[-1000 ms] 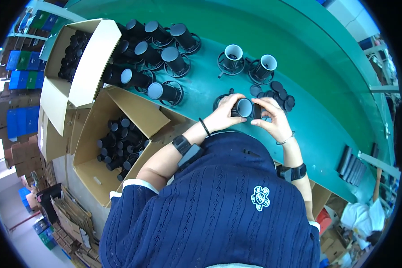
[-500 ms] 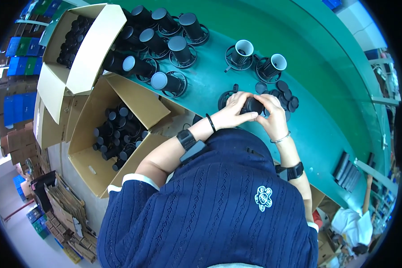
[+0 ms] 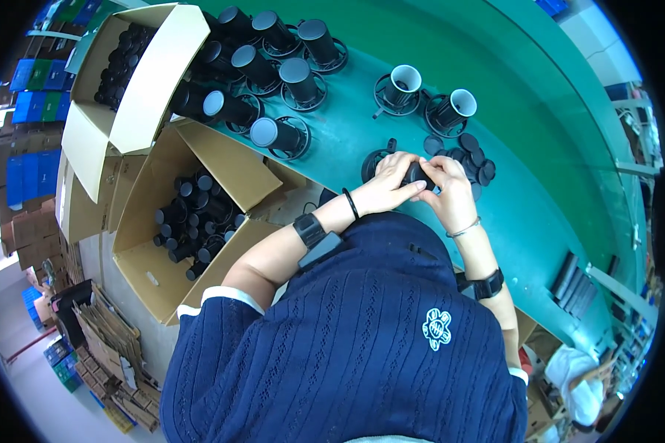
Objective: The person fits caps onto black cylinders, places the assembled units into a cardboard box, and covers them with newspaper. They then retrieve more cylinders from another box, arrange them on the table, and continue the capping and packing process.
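A black cylinder with a round base point(image 3: 371, 167) lies tilted on the green table, its end toward my right hand. My left hand point(image 3: 391, 183) is closed round the cylinder and hides most of it. At that end, my right hand point(image 3: 454, 193) pinches a round black cap point(image 3: 419, 176) with thumb and fingers; whether it is fully seated I cannot tell. Just beyond my right hand lies a loose pile of black discs point(image 3: 471, 159). Farther back, two black cylinders with white-lined open tops point(image 3: 404, 78) point(image 3: 462, 103) stand on ringed bases.
Several capped black cylinders on ringed bases point(image 3: 295, 81) stand at the back left. An open carton point(image 3: 144, 277) of black cylinders and another carton point(image 3: 89, 148) of small black parts are left of the table. Black bars point(image 3: 575, 284) lie at the right, near another person point(image 3: 576, 380).
The round black cap has tilted slightly between my hands, and my right fingers have shifted on it. The other person at the lower right has moved an arm.
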The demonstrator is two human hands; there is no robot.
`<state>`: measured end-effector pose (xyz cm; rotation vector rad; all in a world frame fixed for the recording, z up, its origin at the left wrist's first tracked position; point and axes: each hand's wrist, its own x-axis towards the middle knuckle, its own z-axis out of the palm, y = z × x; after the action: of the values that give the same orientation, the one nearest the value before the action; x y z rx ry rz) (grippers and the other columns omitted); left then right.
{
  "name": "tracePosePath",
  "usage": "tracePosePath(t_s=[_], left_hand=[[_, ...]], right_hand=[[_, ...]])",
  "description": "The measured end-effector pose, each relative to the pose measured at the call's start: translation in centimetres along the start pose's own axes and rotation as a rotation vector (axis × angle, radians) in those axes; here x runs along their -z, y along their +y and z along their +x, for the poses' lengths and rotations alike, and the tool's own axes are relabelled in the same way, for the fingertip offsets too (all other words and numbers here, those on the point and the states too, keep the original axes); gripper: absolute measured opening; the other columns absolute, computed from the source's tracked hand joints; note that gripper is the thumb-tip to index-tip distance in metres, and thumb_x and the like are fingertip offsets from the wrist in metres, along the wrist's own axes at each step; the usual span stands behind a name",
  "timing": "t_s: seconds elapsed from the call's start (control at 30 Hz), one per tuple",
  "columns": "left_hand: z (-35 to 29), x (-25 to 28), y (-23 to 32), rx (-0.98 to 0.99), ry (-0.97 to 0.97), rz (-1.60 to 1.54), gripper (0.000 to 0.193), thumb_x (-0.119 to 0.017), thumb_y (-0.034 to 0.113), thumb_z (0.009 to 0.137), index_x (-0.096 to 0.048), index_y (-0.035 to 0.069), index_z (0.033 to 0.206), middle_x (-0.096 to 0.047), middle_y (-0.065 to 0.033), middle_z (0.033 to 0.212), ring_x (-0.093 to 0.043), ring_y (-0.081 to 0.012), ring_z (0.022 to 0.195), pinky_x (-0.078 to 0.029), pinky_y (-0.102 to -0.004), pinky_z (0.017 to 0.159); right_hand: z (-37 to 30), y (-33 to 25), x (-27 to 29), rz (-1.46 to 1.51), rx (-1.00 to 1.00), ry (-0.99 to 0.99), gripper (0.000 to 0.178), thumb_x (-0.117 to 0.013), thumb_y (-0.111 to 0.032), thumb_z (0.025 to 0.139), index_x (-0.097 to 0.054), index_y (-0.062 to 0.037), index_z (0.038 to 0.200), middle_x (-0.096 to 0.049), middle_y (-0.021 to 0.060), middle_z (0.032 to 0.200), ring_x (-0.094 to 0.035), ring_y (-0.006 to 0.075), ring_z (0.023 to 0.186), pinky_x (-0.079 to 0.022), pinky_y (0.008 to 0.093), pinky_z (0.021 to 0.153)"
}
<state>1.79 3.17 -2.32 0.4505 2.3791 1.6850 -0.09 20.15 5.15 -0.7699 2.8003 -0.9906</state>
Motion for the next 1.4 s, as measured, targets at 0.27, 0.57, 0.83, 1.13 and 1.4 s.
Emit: tracePosePath(t_s=[0.27,0.57,0.83,1.13,1.4], left_hand=[[-0.4,1.1,-0.2,-0.011,-0.046,-0.078,0.058,-0.061,0.021,0.085,-0.034,0.004,0.133,-0.047,-0.0165,0.123,-0.045,-0.0311,0.117,-0.034,-0.0407,0.102],[-0.6,1.1,0.1,0.038,-0.009,-0.163,0.085,-0.077,0.032,0.068,-0.031,0.007,0.136,-0.052,-0.0191,0.116,-0.046,-0.0354,0.116,-0.031,-0.0458,0.101],[-1.1,1.6,-0.2,0.023,-0.001,-0.185,0.077,-0.073,0.016,0.077,-0.026,0.006,0.137,-0.052,-0.0132,0.114,-0.052,-0.0224,0.107,-0.041,-0.0350,0.093],[-3.3,8.3,1.9,0.134,0.142,-0.445,0.070,-0.073,0.004,0.073,-0.034,0.008,0.130,-0.043,-0.0035,0.115,-0.043,-0.0137,0.111,-0.035,-0.0292,0.098],[-2.0,11.0,1.5,0.130,0.240,-0.357,0.059,-0.072,0.001,0.075,-0.040,0.008,0.124,-0.048,-0.0007,0.107,-0.047,-0.0105,0.103,-0.039,-0.0257,0.092]], right_hand=[[-0.7,3.7,-2.4,0.723,-0.235,-0.099,0.036,-0.067,-0.012,0.085,-0.063,-0.0088,0.121,-0.050,-0.0011,0.090,-0.048,0.0094,0.084,-0.042,0.0215,0.076],[0.4,3.3,-2.5,1.080,-0.588,-0.392,0.035,-0.068,-0.012,0.084,-0.065,-0.0126,0.119,-0.055,0.0025,0.090,-0.054,0.0069,0.058,-0.046,0.0189,0.048],[1.2,1.8,-2.5,1.010,-0.623,-0.336,0.033,-0.069,-0.013,0.083,-0.066,-0.0117,0.116,-0.058,-0.0019,0.068,-0.054,0.0060,0.054,-0.047,0.0195,0.046],[12.3,-0.6,-0.7,-0.155,0.038,0.336,0.057,-0.073,-0.010,0.074,-0.052,-0.0086,0.127,-0.056,0.0160,0.104,-0.058,0.0304,0.098,-0.048,0.0387,0.084],[16.0,0.6,3.3,-0.034,0.067,0.287,0.055,-0.074,-0.018,0.070,-0.056,-0.0061,0.121,-0.059,0.0166,0.112,-0.058,0.0326,0.105,-0.047,0.0396,0.090]])
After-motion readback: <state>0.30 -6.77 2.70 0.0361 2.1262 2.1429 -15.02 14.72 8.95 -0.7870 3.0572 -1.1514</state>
